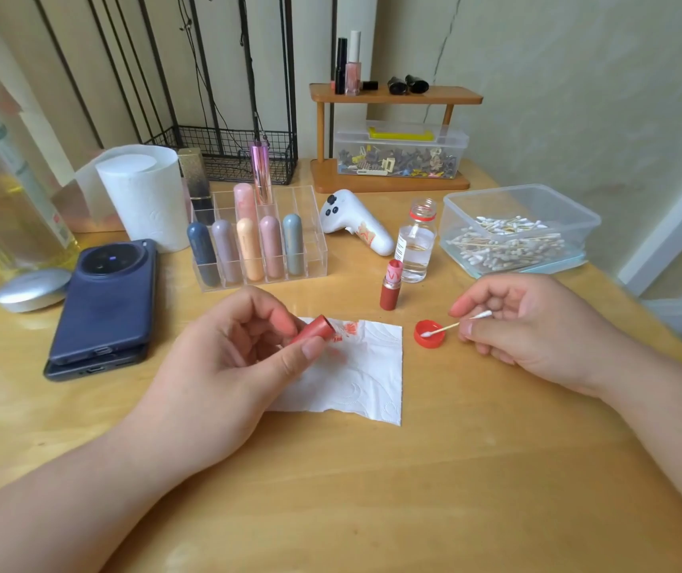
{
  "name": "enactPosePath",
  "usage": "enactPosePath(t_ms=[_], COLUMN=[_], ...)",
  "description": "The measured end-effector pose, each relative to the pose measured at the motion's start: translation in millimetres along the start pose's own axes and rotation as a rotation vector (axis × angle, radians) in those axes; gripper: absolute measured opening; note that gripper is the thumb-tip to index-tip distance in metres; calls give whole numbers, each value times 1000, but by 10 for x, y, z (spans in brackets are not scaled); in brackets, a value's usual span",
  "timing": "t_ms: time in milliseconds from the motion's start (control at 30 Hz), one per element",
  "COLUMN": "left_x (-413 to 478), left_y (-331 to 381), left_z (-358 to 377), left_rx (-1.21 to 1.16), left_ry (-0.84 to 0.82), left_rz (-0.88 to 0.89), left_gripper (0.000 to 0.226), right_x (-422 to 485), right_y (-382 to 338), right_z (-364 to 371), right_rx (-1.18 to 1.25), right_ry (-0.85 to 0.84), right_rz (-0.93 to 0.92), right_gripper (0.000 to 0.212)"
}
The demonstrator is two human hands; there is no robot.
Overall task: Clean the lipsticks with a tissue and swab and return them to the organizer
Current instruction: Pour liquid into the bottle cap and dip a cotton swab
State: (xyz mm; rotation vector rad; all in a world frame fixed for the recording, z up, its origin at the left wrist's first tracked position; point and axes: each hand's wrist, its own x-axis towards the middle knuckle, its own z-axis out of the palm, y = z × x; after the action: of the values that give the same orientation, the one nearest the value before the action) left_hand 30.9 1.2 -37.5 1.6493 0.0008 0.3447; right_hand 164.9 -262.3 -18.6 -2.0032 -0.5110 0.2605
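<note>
My left hand point(231, 357) grips a red lipstick cap point(313, 329) just above a white tissue point(355, 374) that carries red smears. My right hand point(529, 324) pinches a cotton swab point(448, 326), and the swab's far tip rests inside a red bottle cap point(428, 339) on the table. The open red lipstick point(391, 285) stands upright behind the tissue. A clear organizer point(314, 250) farther back holds several capped lipsticks in pastel colours.
An uncapped small bottle of clear liquid point(415, 241) stands beside the lipstick. A clear tub of cotton swabs point(517, 229) is at the right, a tissue roll point(144, 192) and two stacked phones point(103, 308) at the left. A white controller point(351, 221) lies behind.
</note>
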Motion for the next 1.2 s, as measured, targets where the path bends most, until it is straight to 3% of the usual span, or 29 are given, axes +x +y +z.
enactPosePath(t_ms=[200,400,533,667,933,1100,1200], left_x=[1,4,20,16,47,39,37], left_y=[11,27,15,20,-14,6,-16], left_z=[-11,-11,-17,-14,-54,-47,-50], left_rx=[-27,191,177,179,229,221,240], left_ry=[-66,-67,-54,-73,-150,-155,-184], left_rz=[4,18,9,14,65,67,89], left_gripper=[26,29,33,23,12,15,15], right_x=[23,29,23,39,22,-172,-413], right_y=[35,31,33,44,-33,-309,-530], right_z=[-47,-56,-74,-47,-7,185,418], right_rx=[23,82,87,119,29,292,160], right_ry=[-7,3,3,72,164,231,219], right_rz=[54,60,51,6,-45,-198,-350], right_gripper=[16,8,4,6,30,31,22])
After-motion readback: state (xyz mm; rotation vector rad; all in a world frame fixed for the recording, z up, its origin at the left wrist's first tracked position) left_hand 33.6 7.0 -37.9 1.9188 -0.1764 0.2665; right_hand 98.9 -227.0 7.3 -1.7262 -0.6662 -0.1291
